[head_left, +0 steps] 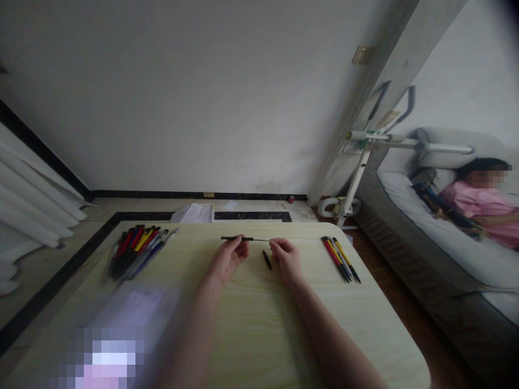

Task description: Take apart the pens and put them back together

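Note:
Above the far middle of the table, my left hand (230, 258) pinches a black pen barrel (243, 238) between thumb and fingers. A thin pale ink refill (261, 240) sticks out of the barrel's right end. The fingertips of my right hand (287, 258) are closed on the refill's far tip, so barrel and refill form one nearly level line between my hands. Just left of my right hand, a short black pen part (267, 260) lies on the table; whether it is a cap or half a barrel I cannot tell.
Many mixed pens (135, 251) lie heaped at the table's left. Several pens (341, 259) lie side by side near its right edge. A blurred clear plastic bag or sheet (158, 297) is at the near left. Beyond the table (251, 335), a person in pink (478, 202) reclines on a grey sofa.

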{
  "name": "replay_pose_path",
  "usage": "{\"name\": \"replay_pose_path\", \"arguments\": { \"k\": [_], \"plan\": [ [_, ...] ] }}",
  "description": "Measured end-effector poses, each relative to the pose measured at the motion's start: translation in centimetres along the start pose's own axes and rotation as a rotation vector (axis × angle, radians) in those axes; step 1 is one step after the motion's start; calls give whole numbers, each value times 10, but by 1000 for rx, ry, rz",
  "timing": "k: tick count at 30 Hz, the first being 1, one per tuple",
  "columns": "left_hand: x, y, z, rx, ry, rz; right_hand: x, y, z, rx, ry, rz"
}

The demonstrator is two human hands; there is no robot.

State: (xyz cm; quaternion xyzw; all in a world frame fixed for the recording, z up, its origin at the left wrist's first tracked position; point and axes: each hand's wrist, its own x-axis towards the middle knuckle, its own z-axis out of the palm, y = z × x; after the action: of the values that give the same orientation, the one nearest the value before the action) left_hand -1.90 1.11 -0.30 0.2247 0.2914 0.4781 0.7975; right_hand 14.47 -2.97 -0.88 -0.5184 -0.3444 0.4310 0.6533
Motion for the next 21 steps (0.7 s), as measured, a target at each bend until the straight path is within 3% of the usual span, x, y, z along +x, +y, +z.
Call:
{"name": "replay_pose_path", "arguments": {
  "k": [21],
  "plan": [
    [-2, 0, 3, 22, 17, -8, -2, -1, 1, -37, -47, -8]
  ]
}}
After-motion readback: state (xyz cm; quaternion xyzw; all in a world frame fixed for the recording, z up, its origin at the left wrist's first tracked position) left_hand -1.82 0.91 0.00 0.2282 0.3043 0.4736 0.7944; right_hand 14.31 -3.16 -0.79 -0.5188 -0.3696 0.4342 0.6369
